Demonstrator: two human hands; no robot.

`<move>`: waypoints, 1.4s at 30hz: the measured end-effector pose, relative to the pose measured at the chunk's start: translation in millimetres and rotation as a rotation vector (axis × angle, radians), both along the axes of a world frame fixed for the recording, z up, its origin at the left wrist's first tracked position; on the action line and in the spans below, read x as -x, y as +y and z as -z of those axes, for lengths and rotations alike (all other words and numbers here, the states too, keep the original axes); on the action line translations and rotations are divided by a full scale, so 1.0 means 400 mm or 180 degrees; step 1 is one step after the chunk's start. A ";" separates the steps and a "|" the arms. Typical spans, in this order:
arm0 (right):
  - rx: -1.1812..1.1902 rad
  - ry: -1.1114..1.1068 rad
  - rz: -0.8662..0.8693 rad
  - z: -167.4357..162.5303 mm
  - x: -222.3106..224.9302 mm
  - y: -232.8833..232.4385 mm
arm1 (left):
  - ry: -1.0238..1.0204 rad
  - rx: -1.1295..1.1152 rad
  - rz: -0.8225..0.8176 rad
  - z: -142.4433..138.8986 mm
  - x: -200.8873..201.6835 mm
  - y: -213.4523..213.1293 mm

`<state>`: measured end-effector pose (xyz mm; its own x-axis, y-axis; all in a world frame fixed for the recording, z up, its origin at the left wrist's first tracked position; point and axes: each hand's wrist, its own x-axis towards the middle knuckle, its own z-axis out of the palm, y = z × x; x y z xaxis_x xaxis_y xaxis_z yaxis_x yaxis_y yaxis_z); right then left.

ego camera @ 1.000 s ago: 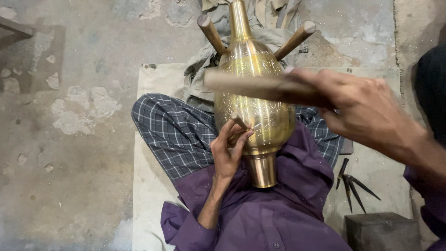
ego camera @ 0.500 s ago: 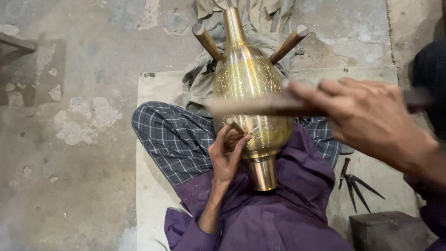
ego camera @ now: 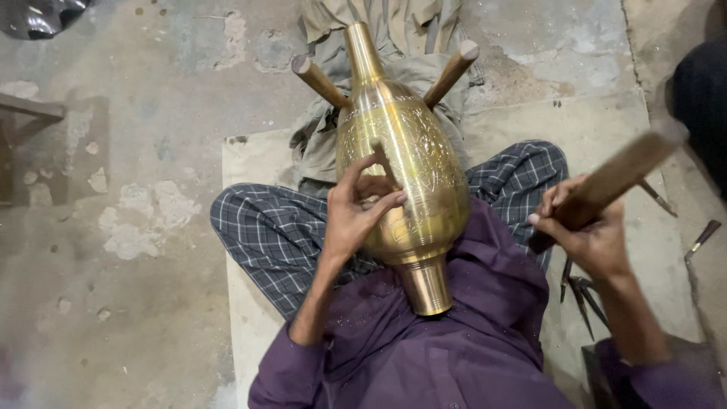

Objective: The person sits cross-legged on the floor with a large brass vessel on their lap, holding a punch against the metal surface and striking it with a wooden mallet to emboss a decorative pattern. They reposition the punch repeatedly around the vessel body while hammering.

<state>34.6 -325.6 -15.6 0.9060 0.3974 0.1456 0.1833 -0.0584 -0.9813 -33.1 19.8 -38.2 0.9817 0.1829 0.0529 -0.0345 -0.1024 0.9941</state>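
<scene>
1. Swung clear of the brass vase [ego camera: 409, 167], my right hand [ego camera: 587, 231] now sits off to the right, grip closed around the wooden mallet [ego camera: 606, 185].
2. My left hand [ego camera: 356, 208] pinches a chisel [ego camera: 385, 163] against the vase, which lies across my lap.

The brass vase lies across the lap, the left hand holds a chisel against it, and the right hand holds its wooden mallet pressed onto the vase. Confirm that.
One detail is wrong. In the head view the right hand holds the mallet raised off to the side, clear of the vase, not pressed onto it. The rest stands: the vase lies across the lap and the left hand holds a chisel against it.
</scene>
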 end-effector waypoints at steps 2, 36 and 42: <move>-0.0092 0.0223 0.0145 0.052 0.028 0.007 | 0.0057 -0.0360 0.0222 -0.017 -0.030 0.002; 0.3323 -0.0577 0.0096 0.065 0.056 -0.058 | -0.0191 -0.1465 0.1809 -0.108 -0.130 -0.028; 0.2292 -0.1172 0.0402 0.029 0.039 -0.080 | -0.0270 -0.1466 0.1781 -0.113 -0.124 -0.027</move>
<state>18.9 -357.4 -27.1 0.8941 0.4052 0.1906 0.4364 -0.6931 -0.5737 16.5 8.9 7.1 0.9107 -0.4044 0.0837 -0.2794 -0.4542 0.8460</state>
